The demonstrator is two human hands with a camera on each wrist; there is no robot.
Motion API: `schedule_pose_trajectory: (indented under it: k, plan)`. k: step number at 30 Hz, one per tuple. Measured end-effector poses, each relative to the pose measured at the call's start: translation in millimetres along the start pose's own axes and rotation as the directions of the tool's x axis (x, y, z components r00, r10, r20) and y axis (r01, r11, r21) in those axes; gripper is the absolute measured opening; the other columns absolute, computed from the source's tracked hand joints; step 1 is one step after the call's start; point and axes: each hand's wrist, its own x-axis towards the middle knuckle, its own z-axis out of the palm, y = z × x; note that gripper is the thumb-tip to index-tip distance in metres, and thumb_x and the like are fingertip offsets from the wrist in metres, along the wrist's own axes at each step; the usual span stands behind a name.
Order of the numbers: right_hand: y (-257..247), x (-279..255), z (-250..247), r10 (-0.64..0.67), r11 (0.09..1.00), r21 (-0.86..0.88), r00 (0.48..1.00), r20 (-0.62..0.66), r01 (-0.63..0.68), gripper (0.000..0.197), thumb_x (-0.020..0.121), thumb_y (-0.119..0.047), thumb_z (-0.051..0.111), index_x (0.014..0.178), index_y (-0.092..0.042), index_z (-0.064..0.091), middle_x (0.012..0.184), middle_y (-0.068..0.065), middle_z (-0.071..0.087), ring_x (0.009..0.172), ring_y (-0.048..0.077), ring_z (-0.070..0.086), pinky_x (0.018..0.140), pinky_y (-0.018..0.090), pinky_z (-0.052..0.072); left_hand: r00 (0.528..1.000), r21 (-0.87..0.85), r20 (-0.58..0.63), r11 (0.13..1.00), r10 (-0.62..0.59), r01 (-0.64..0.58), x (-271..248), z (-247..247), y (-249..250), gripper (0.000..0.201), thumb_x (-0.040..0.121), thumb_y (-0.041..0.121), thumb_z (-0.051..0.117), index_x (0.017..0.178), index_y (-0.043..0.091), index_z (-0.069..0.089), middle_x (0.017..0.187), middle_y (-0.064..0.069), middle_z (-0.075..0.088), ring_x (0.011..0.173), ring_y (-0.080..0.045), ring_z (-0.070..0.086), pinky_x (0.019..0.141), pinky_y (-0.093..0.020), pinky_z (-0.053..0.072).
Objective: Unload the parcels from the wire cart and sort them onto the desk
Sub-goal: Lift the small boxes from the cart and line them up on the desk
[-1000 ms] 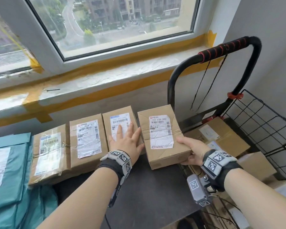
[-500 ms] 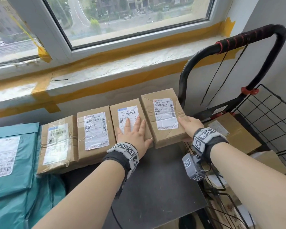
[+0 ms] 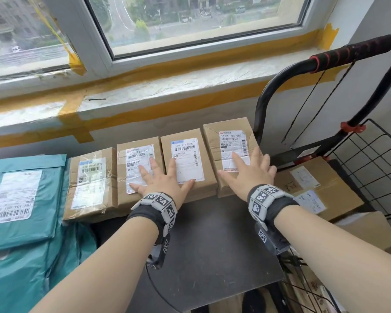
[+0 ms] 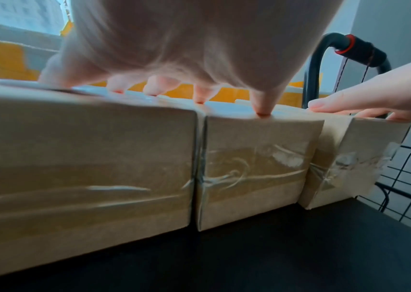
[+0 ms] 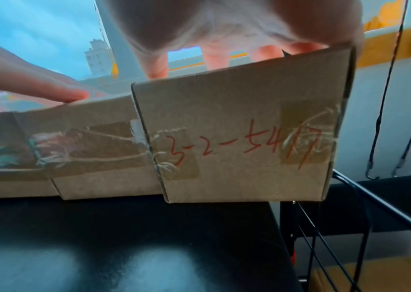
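Several brown cardboard parcels stand in a row on the black desk [image 3: 212, 240] against the wall. My left hand [image 3: 160, 179] lies flat with spread fingers across the second parcel [image 3: 136, 154] and the third parcel [image 3: 185, 154]. My right hand [image 3: 248, 175] presses flat on top of the rightmost parcel [image 3: 215, 141], fingers straight. In the right wrist view this parcel [image 5: 244, 138] shows red handwriting on its near face. The left wrist view shows my fingertips [image 4: 261, 110] on the box tops. The wire cart [image 3: 370, 159] stands to the right with more parcels [image 3: 321, 184] in it.
Teal plastic mailers [image 3: 20, 199] are stacked at the desk's left end. A taped leftmost parcel [image 3: 90, 181] sits beside them. The cart's black handle [image 3: 348, 53] rises just right of the row. A window sill runs above the parcels.
The rightmost parcel slid back into line with the row. My right hand moved from its near right corner onto its top. My left hand shifted left across two parcels.
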Motion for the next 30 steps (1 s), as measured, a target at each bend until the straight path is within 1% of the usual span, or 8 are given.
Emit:
schedule_pose_trajectory:
  k: [8,13,17,20,22,25,27,30]
  plan:
    - [3.2,4.2,-1.6,-0.020,1.000,0.002,0.999,0.024,0.020,0.076,0.077,-0.081,0.029,0.144,-0.047,0.017,0.158,0.008,-0.010,0.143,0.037,-0.006,0.115,0.051,0.002,1.000,-0.011,0.006,0.999,0.030,-0.030,1.9,3.8,-3.8,0.083,0.081,0.078,0.025,0.147,0.042,-0.010,0.156,-0.010,-0.021,0.142,-0.044,-0.015,0.106,-0.070,0.004]
    - [-1.2,-2.1,0.4,-0.035,0.999,-0.020,0.999,-0.008,0.035,0.074,0.083,-0.075,0.027,0.147,-0.040,0.014,0.159,0.009,-0.005,0.144,0.034,-0.015,0.115,0.053,-0.009,0.999,-0.031,0.015,0.999,0.038,-0.038,-0.8,4.2,-4.5,0.084,0.080,0.079,0.024,0.147,0.042,-0.011,0.156,-0.010,-0.023,0.141,-0.045,-0.017,0.104,-0.072,0.002]
    - [-8.9,-10.6,6.6,-0.080,0.995,-0.063,0.996,0.031,0.082,0.073,0.086,-0.071,0.024,0.149,-0.038,0.006,0.159,0.007,-0.003,0.146,0.028,-0.008,0.114,0.051,-0.011,0.999,-0.047,0.036,0.998,0.040,-0.039,-0.3,1.5,-5.2,0.084,0.080,0.078,0.027,0.146,0.042,-0.011,0.156,-0.010,-0.023,0.141,-0.045,-0.018,0.103,-0.073,0.002]
    - [-7.7,-8.6,2.1,-0.076,0.997,-0.019,0.996,0.053,0.077,0.070,0.088,-0.069,0.024,0.149,-0.037,0.009,0.159,0.005,0.000,0.147,0.025,-0.005,0.115,0.049,-0.009,0.998,-0.068,0.044,0.997,0.044,-0.041,1.4,-2.7,-6.3,0.083,0.082,0.075,0.033,0.147,0.041,-0.007,0.156,-0.011,-0.022,0.141,-0.045,-0.016,0.103,-0.073,0.004]
    - [-5.7,-7.7,0.1,-0.076,0.996,0.041,0.996,0.036,0.074,0.066,0.091,-0.063,0.027,0.149,-0.033,0.015,0.159,0.005,0.005,0.147,0.023,0.001,0.117,0.046,-0.005,0.998,-0.067,0.023,0.996,0.063,-0.062,0.2,-4.2,-5.6,0.081,0.085,0.070,0.036,0.149,0.038,-0.002,0.156,-0.011,-0.020,0.142,-0.044,-0.014,0.106,-0.071,0.004]
    - [-0.4,-11.2,-1.9,-0.059,0.980,0.186,0.997,-0.058,0.069,0.057,0.097,-0.047,0.032,0.148,-0.022,0.024,0.158,0.007,0.015,0.146,0.023,0.010,0.119,0.039,0.006,0.985,-0.013,-0.052,0.986,0.167,-0.168,-5.5,-3.6,1.2,0.076,0.089,0.063,0.036,0.150,0.032,0.003,0.157,-0.011,-0.017,0.143,-0.041,-0.013,0.112,-0.064,0.001]
    - [4.9,-17.9,-4.3,-0.060,0.961,0.263,0.990,-0.125,0.092,0.049,0.100,-0.030,0.033,0.147,-0.017,0.028,0.156,0.006,0.021,0.145,0.023,0.014,0.120,0.036,0.011,0.963,0.027,-0.080,0.966,0.257,-0.256,-10.1,-4.6,10.3,0.075,0.090,0.062,0.034,0.151,0.030,0.003,0.158,-0.011,-0.013,0.144,-0.040,-0.013,0.115,-0.059,0.000]
    - [17.4,-30.2,-9.7,-0.045,0.938,0.331,0.983,-0.180,0.103,0.046,0.100,-0.012,0.031,0.146,-0.017,0.029,0.155,0.006,0.023,0.145,0.025,0.013,0.119,0.036,0.013,0.921,0.042,-0.098,0.927,0.376,-0.374,-16.8,-9.0,29.4,0.074,0.091,0.059,0.036,0.151,0.027,0.005,0.159,-0.011,-0.006,0.145,-0.037,-0.007,0.118,-0.053,0.003]
